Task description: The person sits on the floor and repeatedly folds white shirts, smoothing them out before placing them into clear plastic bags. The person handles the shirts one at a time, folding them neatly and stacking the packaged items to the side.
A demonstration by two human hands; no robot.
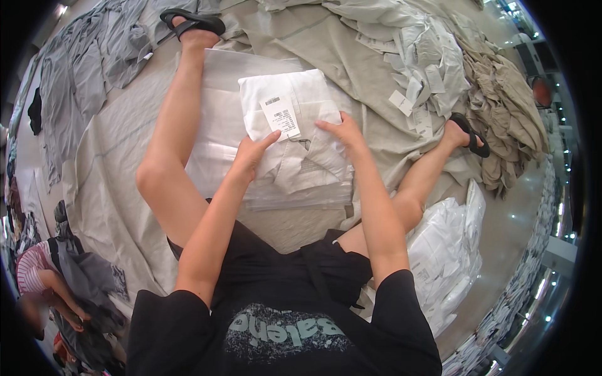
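Beige sheets (pixel 119 188) cover the floor; left hand (pixel 249 156) and right hand (pixel 342 133), fingers spread, press flat on a folded white shirt (pixel 295 125)

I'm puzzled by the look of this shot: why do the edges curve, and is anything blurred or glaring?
Head view: fisheye lens bends edges toward a black rim; even lighting, soft shadows; folded white shirt and hands sharp; small ceiling lights glint at lower right.

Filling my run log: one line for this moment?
left hand: on folded white shirt | right hand: on shirt | clear bags beneath | paper tag on top
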